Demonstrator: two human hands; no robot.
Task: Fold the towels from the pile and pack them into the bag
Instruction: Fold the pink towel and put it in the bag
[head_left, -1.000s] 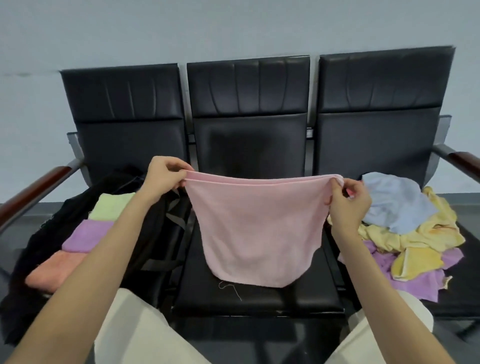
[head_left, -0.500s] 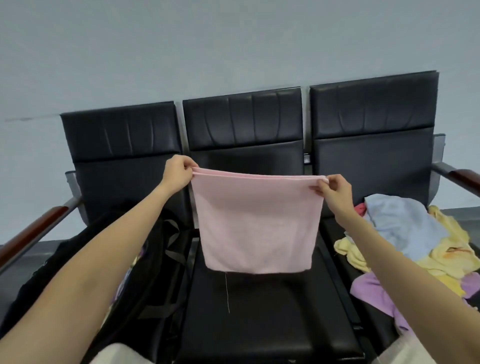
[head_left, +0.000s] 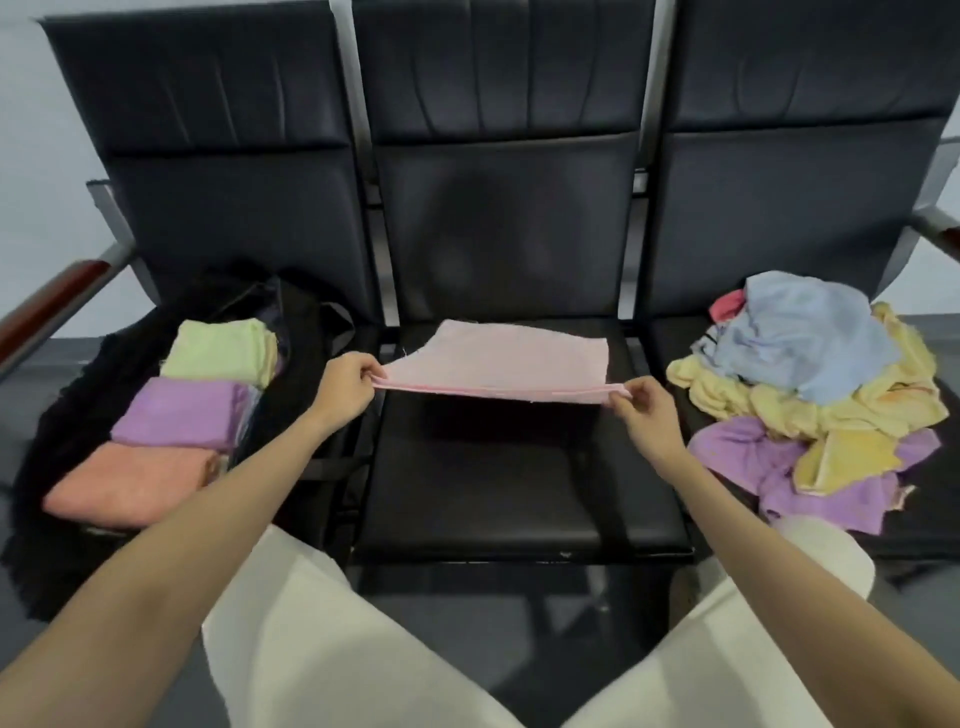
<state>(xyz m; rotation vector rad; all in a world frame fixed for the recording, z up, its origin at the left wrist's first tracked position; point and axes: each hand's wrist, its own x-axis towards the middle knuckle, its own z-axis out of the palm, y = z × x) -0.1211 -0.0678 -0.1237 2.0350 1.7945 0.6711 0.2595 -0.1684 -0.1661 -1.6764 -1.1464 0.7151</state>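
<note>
Your left hand (head_left: 345, 387) and right hand (head_left: 640, 408) each pinch one near corner of the pink towel (head_left: 498, 361), fingers closed on the doubled edge, thumbs on top. The near edge is pulled taut between the two grips and lifted off the seat; it casts a shadow underneath. The far part of the towel slopes away from your grips and lies on the rear of the middle seat (head_left: 519, 488). The towel is doubled over, two layers visible along the held edge.

Beyond your left grip, on the left seat: the open black bag (head_left: 78, 415), close beside that hand. Three folded towels sit in it in a row, running from far to near: green towel (head_left: 221, 351), purple towel (head_left: 179, 413), orange towel (head_left: 132, 483). Each touches the next.

Beyond your right grip, on the right seat: the unfolded pile (head_left: 810, 400), near that hand but not touching it. Blue on top, yellow under it, purple at the near side, a bit of red at the far left edge.

Your forearms run back from the grips toward the camera, over your pale trousers (head_left: 322, 649).
</note>
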